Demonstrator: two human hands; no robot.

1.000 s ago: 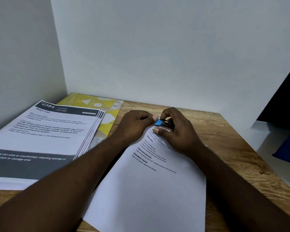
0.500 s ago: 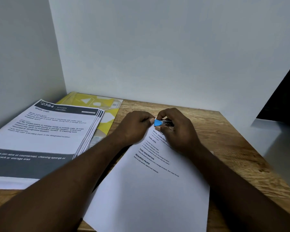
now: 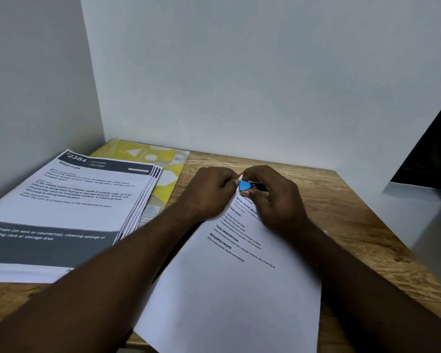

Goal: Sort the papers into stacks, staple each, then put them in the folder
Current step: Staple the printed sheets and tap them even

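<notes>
sheets [image 3: 239, 296]: flat, centre | stapler [image 3: 245, 185]: blue, top corner | folder [image 3: 168, 171]: yellow, far left

Corner alcove with wooden counter [image 3: 341, 207].
Brown wood-grain top set into the corner; pale grey-white back wall [image 3: 239, 72] meets matching left wall [image 3: 31, 85] at a vertical seam. Dark opening [image 3: 433, 149] far right; light grey surface [image 3: 418, 215] beneath it, beside the counter's right edge.
</notes>
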